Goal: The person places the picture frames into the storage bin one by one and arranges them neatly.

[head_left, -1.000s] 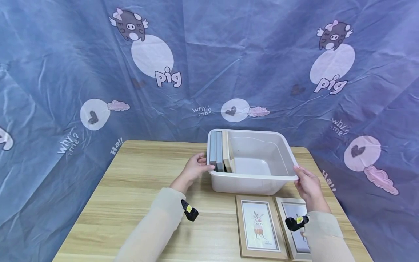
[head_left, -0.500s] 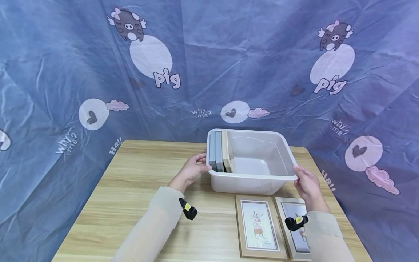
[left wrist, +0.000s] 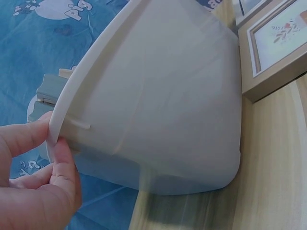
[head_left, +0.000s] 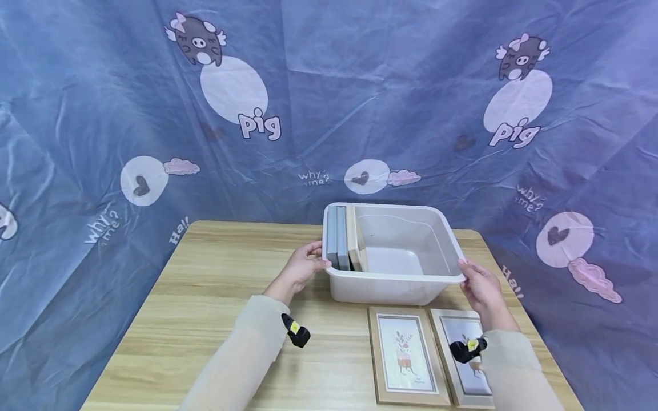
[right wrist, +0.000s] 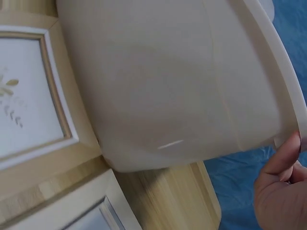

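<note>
Looks to us like a makeshift recording corner, not a lived-in room: a blue cartoon cloth [head_left: 103, 103] with pigs and "pig" lettering hangs creased on all sides as a backdrop, and we only see one light wooden surface [head_left: 216, 297] set in front of it.

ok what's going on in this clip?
A person holds a white plastic tub by its rim with both hands: the left hand pinches the left edge, the right hand grips the right edge. The tub sits on a light wooden table. Inside, several grey and wood-coloured picture frames stand on edge against the left wall. Two more wooden picture frames lie flat on the table in front of the tub.
</note>
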{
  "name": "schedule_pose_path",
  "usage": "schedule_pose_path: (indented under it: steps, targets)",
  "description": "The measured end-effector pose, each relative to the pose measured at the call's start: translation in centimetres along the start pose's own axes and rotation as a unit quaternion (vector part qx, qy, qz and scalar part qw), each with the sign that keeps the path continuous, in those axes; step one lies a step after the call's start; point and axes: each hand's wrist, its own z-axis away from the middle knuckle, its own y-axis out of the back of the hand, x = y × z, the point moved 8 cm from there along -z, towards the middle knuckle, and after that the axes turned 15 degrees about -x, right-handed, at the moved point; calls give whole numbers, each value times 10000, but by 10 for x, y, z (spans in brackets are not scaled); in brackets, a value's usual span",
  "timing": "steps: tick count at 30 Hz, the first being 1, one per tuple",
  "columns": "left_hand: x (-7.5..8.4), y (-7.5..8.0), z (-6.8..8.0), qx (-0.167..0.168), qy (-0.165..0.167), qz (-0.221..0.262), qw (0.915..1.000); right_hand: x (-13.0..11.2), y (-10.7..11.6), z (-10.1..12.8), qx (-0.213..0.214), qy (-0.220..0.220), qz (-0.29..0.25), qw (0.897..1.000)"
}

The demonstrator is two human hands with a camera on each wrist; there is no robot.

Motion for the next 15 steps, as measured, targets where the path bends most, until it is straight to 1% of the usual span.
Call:
schedule_pose_path:
  steps: [2,3,4,5,7,9,10,12,13,15]
  targets:
    - [0,0,1,28,14,-9,10000,2,6,-6,-46,-15,452,9990]
    - [-1,0,1,48,44,5,10000,6,14,-14,-208,82,579,9981]
    - [-1,0,1,45,54,-9,10000,10,22,-20,-300,85,819,9962]
    - [-1,0,1,39,62,-16,10000,15,32,-28,-412,112,1032,9937]
    - [-1,-1,0,29,62,-22,10000,29,58,-47,-568,259,1292,9897]
    - [-1,-1,0,30,54,-12,10000,43,85,-66,-597,436,1437,9869]
    - [-1,-1,0,26,39,1,10000,48,95,-71,-451,476,1622,9846]
    - [-2,0,-1,38,21,21,10000,57,115,-80,-260,768,1840,9796]
    - [-2,0,-1,47,15,33,10000,59,120,-81,-139,913,2061,9742]
    - [-3,1,-1,52,-13,44,10000,59,124,-77,31,1170,2604,9584]
